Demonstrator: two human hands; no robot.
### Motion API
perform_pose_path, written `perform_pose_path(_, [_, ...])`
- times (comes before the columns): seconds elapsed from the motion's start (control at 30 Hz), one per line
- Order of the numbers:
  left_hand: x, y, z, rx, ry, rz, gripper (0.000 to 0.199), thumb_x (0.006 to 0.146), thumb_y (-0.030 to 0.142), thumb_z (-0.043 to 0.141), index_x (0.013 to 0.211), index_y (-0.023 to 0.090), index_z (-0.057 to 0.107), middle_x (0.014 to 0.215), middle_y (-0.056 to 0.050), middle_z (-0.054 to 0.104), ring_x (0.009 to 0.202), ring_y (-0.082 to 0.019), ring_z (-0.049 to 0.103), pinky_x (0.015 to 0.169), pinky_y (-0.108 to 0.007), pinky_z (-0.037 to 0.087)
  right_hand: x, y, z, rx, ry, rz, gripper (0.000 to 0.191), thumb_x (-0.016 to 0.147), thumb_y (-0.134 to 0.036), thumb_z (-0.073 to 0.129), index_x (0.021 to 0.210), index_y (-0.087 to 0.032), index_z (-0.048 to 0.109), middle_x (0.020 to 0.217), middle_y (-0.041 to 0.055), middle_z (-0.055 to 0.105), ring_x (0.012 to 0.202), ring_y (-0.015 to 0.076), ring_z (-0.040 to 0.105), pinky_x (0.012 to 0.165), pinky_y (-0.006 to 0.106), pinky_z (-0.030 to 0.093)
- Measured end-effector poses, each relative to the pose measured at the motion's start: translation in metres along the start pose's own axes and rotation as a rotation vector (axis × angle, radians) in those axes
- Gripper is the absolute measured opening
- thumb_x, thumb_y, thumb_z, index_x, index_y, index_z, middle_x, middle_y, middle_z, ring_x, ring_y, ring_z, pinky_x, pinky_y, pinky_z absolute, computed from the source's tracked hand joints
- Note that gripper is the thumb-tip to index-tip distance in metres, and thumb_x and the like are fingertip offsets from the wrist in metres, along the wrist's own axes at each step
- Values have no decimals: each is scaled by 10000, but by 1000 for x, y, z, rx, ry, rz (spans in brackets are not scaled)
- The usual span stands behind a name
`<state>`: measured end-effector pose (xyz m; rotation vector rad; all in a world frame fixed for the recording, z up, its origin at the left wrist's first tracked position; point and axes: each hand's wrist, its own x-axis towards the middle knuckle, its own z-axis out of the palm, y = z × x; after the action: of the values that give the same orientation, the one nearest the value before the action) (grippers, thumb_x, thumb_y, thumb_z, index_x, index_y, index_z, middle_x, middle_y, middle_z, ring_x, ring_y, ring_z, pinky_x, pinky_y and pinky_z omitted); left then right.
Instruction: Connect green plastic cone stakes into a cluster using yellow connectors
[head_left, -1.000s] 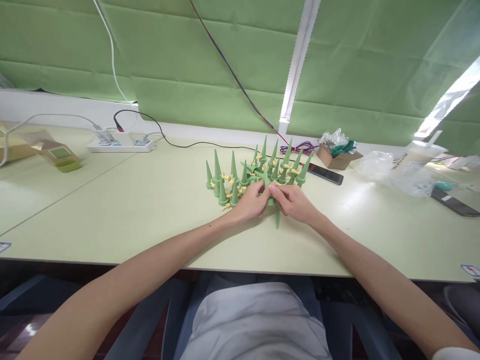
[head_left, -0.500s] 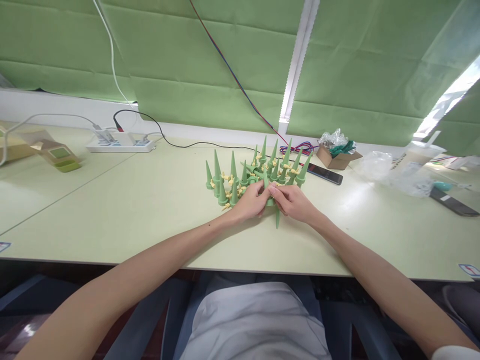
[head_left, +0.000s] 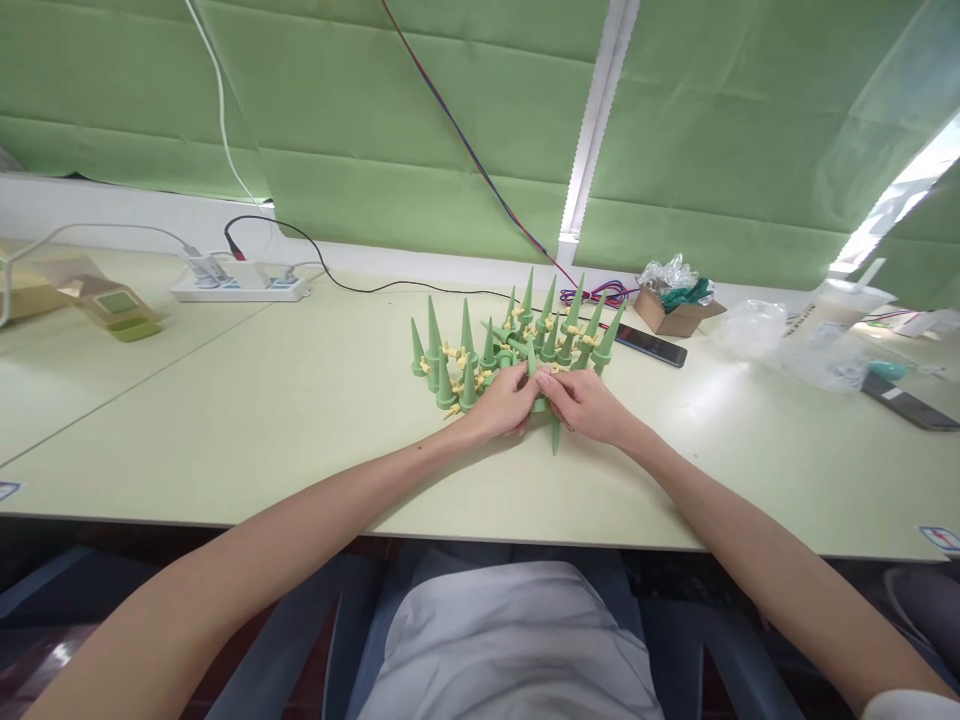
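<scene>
My left hand [head_left: 504, 403] is closed around a green plastic watering spike [head_left: 531, 354], held upright with its point showing above the fingers. Against it, my right hand [head_left: 583, 402] is pinched shut, its thumb and fingertips meeting my left thumb. What lies between the right fingertips is too small and covered to make out. Several more green spikes [head_left: 466, 338] stand point-up behind and left of my hands, many with small yellow valves [head_left: 451, 354] on or among them. One spike tip [head_left: 556, 436] pokes out toward me below the right hand.
A phone [head_left: 651, 347] lies behind the right hand, near a cardboard box [head_left: 679, 316] and coiled red-blue wire [head_left: 600, 294]. Farther right are a drink cup [head_left: 836, 315], plastic bag and another dark phone [head_left: 909, 402]. A power strip [head_left: 240, 290] sits back left.
Both hands stay at the same spike, with barely any finger movement visible. The surrounding spikes have not moved.
</scene>
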<state>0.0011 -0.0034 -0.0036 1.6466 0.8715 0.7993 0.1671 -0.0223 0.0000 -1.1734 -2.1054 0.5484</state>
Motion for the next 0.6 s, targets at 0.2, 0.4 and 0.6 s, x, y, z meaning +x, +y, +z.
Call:
perform_pose_path(0.2, [1,-3,0,24,8,11,433,981,612,526,833,210,464,463,79,419,322,-80,384,349,-226,291,0,-1,1,-58,-6,16,650,1042,-660,276,550,-246,371,462,-1,472,463,135,445,574,310,385])
perform_pose_path(0.4, [1,0,0,51,14,17,404,988,566,546,813,214,454,435,85,398,321,-82,379,362,-229,287,1,-2,0,-101,-17,26,651,1042,-669,237,558,-249,355,470,2,479,476,143,461,606,325,392])
perform_pose_path(0.6, [1,2,-2,100,37,50,373,1017,499,512,790,216,424,463,76,415,349,-88,410,398,-239,323,0,-4,-1,-128,-29,27,620,1066,-613,244,575,-251,353,487,3,501,497,154,488,639,336,403])
